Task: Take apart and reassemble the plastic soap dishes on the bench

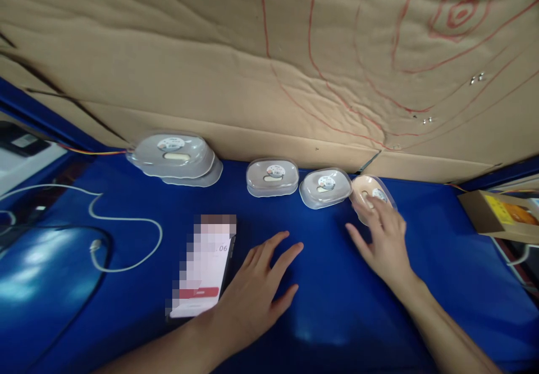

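My left hand (259,290) hovers over or rests on the blue table beside a phone (197,273), its fingers spread and holding nothing. Over a peach-coloured plastic box with a clear lid (367,186) is my right hand (387,239). Its fingers reach across the front of that box and the thumb points away to the left; whether the fingertips touch the lid I cannot tell. Just left of it sits a whitish oval box with a clear lid (325,187), and further left a similar one (272,177). Each has a round label on top.
More clear-lidded boxes (172,158) are stacked at the back left. A white cable (138,219) curls over the blue table (328,312) on the left. Behind everything stands a cardboard wall (202,76) with red drawn lines. An open carton (497,214) stands at the right edge.
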A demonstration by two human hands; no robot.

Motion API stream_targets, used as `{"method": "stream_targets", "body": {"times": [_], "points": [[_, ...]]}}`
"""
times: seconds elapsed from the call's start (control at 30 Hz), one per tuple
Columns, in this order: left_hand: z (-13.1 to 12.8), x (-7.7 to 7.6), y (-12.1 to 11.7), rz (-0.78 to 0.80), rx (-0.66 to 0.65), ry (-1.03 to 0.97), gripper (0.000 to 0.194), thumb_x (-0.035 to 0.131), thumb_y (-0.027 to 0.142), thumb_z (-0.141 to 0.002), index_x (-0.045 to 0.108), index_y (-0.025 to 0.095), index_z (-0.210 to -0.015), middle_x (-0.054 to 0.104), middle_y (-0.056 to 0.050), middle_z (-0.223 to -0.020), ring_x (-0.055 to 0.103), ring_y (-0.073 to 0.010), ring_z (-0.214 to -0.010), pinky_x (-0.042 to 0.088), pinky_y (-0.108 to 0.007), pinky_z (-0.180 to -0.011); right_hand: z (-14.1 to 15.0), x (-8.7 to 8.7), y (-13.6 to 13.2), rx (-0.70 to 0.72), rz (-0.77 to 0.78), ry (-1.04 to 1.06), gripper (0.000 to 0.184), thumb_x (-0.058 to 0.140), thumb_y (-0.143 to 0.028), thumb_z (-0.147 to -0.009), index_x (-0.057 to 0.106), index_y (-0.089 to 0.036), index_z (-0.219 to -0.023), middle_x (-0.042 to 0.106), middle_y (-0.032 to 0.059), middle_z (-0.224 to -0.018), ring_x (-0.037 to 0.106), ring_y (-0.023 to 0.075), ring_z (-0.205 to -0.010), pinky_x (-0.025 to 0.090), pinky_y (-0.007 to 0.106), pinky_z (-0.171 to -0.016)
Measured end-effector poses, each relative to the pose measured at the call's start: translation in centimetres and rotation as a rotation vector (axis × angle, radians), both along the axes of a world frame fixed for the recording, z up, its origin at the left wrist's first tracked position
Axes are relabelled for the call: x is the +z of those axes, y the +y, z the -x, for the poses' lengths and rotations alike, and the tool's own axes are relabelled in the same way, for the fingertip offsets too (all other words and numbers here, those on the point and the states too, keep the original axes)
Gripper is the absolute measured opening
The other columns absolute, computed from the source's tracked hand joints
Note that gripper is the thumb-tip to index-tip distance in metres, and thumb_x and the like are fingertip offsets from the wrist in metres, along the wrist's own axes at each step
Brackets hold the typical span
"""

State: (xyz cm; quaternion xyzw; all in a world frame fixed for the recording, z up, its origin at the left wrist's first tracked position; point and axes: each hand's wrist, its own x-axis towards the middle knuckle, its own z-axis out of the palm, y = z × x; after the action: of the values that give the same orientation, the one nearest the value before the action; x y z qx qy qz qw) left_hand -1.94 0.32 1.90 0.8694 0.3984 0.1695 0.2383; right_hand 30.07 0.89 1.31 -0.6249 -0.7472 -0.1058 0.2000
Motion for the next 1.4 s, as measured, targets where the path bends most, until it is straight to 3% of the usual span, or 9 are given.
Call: {"method": "stream_targets", "body": {"times": [0.07,0.13,0.2,0.3,0.57,0.77,0.9,1.17,1.4], "points": [[0.1,0.0,0.0,0.0,-0.002,-0.002,0.071,0.067,0.019,-0.097,0.037,0.032,-0.159,0.045,-0.014,-0.161,0.058,-0.0365,-0.138,0.057,-0.06,-0.109,-1.3,0.2,0.5,-0.192,-0.027,-0.021,0.063,0.063,-0.052,-0.102,0.045,-0.023,-0.155,0.041,0.024,-0.164,0.041,0.0495,-0.151,0.039,0.076,-0.113],[0.1,0.0,-0.1,-0.004,-0.006,-0.007,0.069,0.066,0.019,-0.097,0.038,0.032,-0.159,0.046,-0.014,-0.162,0.058,-0.0362,-0.139,0.057,-0.06,-0.109,-2.8,0.3,1.0,-0.309,0.057,0.018,0.075,0.062,-0.063,-0.099,0.04,-0.024,-0.158,0.037,0.0247,-0.166,0.047,0.052,-0.146,0.048,0.075,-0.105],[0.2,0.0,-0.1,-0.008,-0.009,-0.009,0.067,0.066,0.02,-0.098,0.039,0.031,-0.159,0.046,-0.014,-0.161,0.058,-0.0361,-0.139,0.057,-0.059,-0.109,-4.1,0.2,1.2,-0.346,0.174,0.089,0.078,0.061,-0.069,-0.096,0.039,-0.027,-0.158,0.042,0.0221,-0.162,0.061,0.0484,-0.132,0.059,0.066,-0.094],[0.2,0.0,0.0,-0.005,-0.018,-0.005,0.067,0.066,0.02,-0.098,0.039,0.029,-0.158,0.047,-0.015,-0.161,0.058,-0.0365,-0.139,0.057,-0.06,-0.109,-5.3,0.2,0.7,-0.303,0.259,0.139,0.077,0.062,-0.07,-0.094,0.04,-0.028,-0.155,0.048,0.0211,-0.154,0.069,0.0445,-0.121,0.064,0.057,-0.086],[0.2,-0.3,0.1,0.027,-0.019,-0.003,0.081,0.073,0.016,-0.091,0.033,0.032,-0.161,0.042,-0.017,-0.166,0.055,-0.0384,-0.144,0.055,-0.063,-0.11,-2.7,2.1,-3.2,-0.013,0.472,0.119,0.066,0.07,-0.048,-0.092,0.042,-0.031,-0.15,0.042,0.0176,-0.159,0.07,0.0413,-0.122,0.065,0.058,-0.09],[0.3,-0.5,-0.1,0.124,-0.085,-0.048,0.109,0.091,0.021,-0.078,0.026,0.034,-0.164,0.023,-0.019,-0.176,0.041,-0.0417,-0.154,0.049,-0.064,-0.116,0.9,3.2,-3.8,0.467,0.68,0.274,0.072,0.076,-0.033,-0.093,0.042,-0.035,-0.157,0.036,0.0101,-0.17,0.04,0.0311,-0.157,0.049,0.046,-0.121],[0.4,-0.3,-0.2,0.221,-0.139,-0.014,0.121,0.097,0.027,-0.071,0.024,0.036,-0.166,0.033,-0.017,-0.173,0.047,-0.042,-0.149,0.05,-0.064,-0.115,1.9,2.9,-3.6,0.69,0.797,0.432,0.08,0.075,-0.039,-0.097,0.032,-0.031,-0.163,0.028,0.0122,-0.175,0.027,0.0285,-0.163,0.04,0.046,-0.127],[0.4,0.0,-0.2,0.219,-0.129,-0.005,0.117,0.096,0.022,-0.071,0.025,0.032,-0.163,0.047,-0.016,-0.162,0.054,-0.0384,-0.142,0.05,-0.06,-0.115,-0.5,2.8,-1.7,0.527,0.586,0.547,0.061,0.071,-0.031,-0.096,0.043,-0.029,-0.15,0.039,0.0151,-0.166,0.039,0.0321,-0.157,0.043,0.053,-0.123],[0.2,0.7,0.0,0.096,-0.274,0.032,0.097,0.087,0.021,-0.074,0.038,0.03,-0.156,0.055,-0.014,-0.152,0.058,-0.0391,-0.134,0.049,-0.06,-0.112,0.2,-0.2,-0.7,0.392,0.434,0.341,0.056,0.07,-0.032,-0.097,0.047,-0.029,-0.148,0.039,0.0141,-0.168,0.035,0.0344,-0.158,0.04,0.06,-0.123]]}}
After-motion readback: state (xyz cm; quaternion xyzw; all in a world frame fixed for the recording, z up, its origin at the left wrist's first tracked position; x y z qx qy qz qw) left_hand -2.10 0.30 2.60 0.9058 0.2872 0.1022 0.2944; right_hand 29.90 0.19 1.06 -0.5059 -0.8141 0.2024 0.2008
